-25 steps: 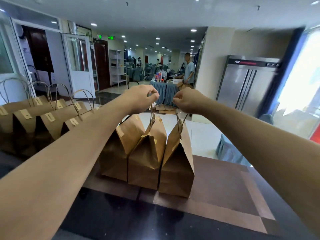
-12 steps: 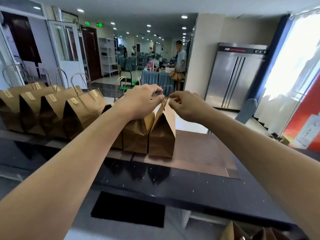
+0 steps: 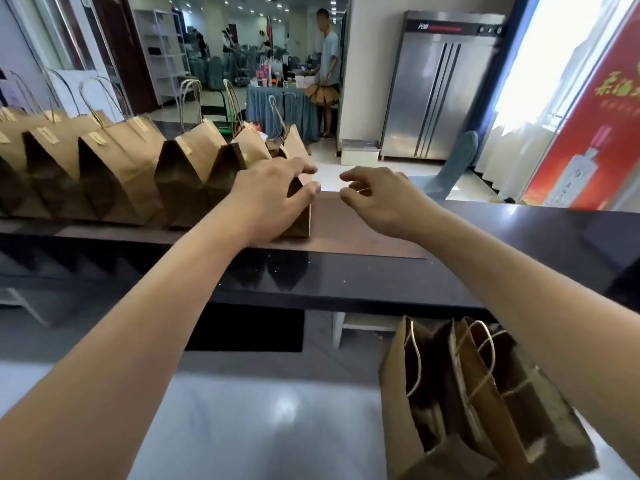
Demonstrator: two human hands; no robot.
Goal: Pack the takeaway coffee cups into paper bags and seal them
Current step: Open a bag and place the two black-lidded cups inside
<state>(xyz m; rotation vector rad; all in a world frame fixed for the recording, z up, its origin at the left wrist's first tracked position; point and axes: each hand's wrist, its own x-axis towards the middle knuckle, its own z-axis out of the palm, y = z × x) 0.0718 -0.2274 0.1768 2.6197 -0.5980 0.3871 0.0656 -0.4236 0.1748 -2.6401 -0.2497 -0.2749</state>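
head view: a dark glossy counter [image 3: 450, 282] carries a brown mat [image 3: 356, 230] along its far edge, in a hall with a steel cabinet [image 3: 440, 88], a red banner [image 3: 595, 133] and a person standing [image 3: 329, 64] at a draped table. about seven sealed paper bags [image 3: 117, 174] line the far edge, running left. the left hand [image 3: 273, 199] presses spread fingers on the rightmost bag [image 3: 301, 216]. the right hand [image 3: 384, 199] hovers beside it, loosely curled, holding nothing. about three open bags [image 3: 485, 410] stand below the near edge.
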